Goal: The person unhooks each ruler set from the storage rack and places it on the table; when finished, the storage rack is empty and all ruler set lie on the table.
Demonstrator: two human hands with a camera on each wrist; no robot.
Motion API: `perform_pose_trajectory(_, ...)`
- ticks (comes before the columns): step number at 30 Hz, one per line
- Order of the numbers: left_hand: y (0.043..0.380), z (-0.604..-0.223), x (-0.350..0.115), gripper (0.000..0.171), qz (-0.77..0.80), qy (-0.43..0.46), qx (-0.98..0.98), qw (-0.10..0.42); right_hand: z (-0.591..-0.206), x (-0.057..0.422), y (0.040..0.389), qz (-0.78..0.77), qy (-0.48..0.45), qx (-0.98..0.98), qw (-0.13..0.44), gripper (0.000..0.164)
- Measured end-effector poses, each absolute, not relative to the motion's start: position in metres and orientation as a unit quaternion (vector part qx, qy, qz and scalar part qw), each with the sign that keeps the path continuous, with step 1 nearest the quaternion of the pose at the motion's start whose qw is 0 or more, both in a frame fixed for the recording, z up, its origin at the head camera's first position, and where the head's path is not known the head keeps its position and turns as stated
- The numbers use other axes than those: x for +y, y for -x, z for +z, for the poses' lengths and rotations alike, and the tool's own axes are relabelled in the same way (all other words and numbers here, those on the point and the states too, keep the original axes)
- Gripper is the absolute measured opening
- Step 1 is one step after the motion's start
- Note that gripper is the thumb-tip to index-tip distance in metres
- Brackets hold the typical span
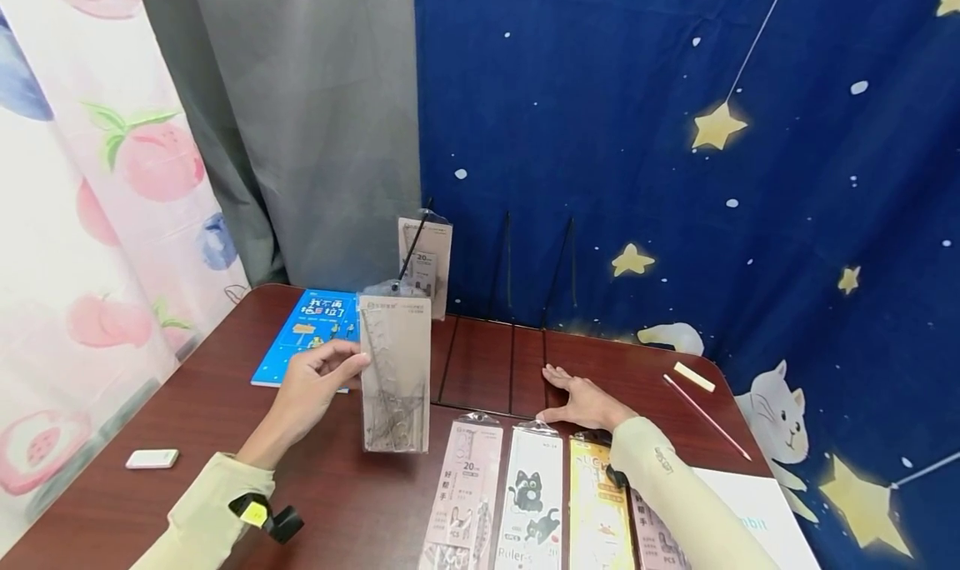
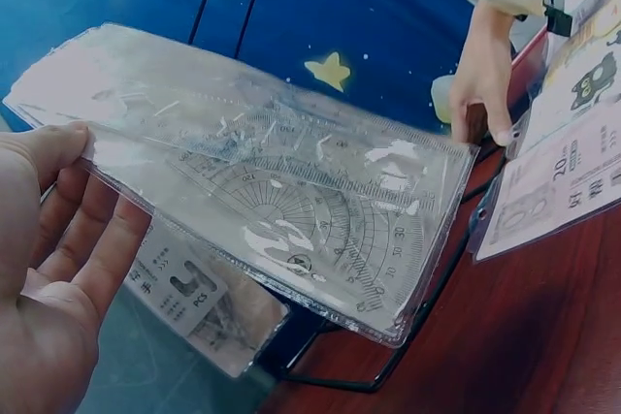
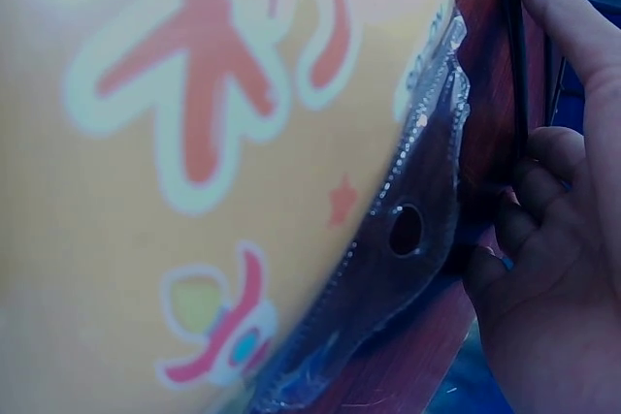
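In the head view a clear ruler-set packet (image 1: 395, 378) hangs upright from a black wire hook (image 1: 414, 249). My left hand (image 1: 313, 387) pinches its left edge between thumb and fingers. Through the plastic, the left wrist view shows a protractor and scales in the packet (image 2: 291, 191). Behind it, a second packet (image 1: 442, 291) hangs further back on the hook. My right hand (image 1: 585, 399) rests palm down at the base of the wire rack (image 1: 491, 411). Its thumb lies by the hang tab of the white cat packet (image 1: 534, 478); it grips nothing visible.
More ruler packets lie along the front: a pink one (image 1: 461, 487) and a yellow one (image 1: 600, 512) among them. A blue book (image 1: 288, 349), a white eraser-like block (image 1: 152, 459), a pencil (image 1: 705, 416) and a cream strip (image 1: 694, 377) lie around. Two other hooks (image 1: 558, 278) rise behind.
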State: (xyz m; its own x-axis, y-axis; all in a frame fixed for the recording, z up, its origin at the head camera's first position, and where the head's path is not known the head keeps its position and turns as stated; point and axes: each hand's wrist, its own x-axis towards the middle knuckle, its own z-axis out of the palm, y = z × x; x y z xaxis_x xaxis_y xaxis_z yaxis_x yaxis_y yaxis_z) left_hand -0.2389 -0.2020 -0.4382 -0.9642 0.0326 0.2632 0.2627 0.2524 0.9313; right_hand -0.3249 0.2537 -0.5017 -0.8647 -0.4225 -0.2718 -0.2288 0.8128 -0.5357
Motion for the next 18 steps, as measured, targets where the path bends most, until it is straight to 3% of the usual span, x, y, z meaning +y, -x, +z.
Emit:
perform_pose_trajectory(8, 0.222, -0.439, -0.205, 0.030, -0.625, 0.103, -0.772, 0.054, -0.502, 0.256, 0.325, -0.262, 0.170, 0.930, 0.193, 0.101)
perform_pose_trajectory(18, 0.202, -0.455, -0.208, 0.033, -0.662, 0.074, -0.744, -0.052, -0.502, 0.253, 0.325, -0.264, 0.167, 0.929, 0.198, 0.101)
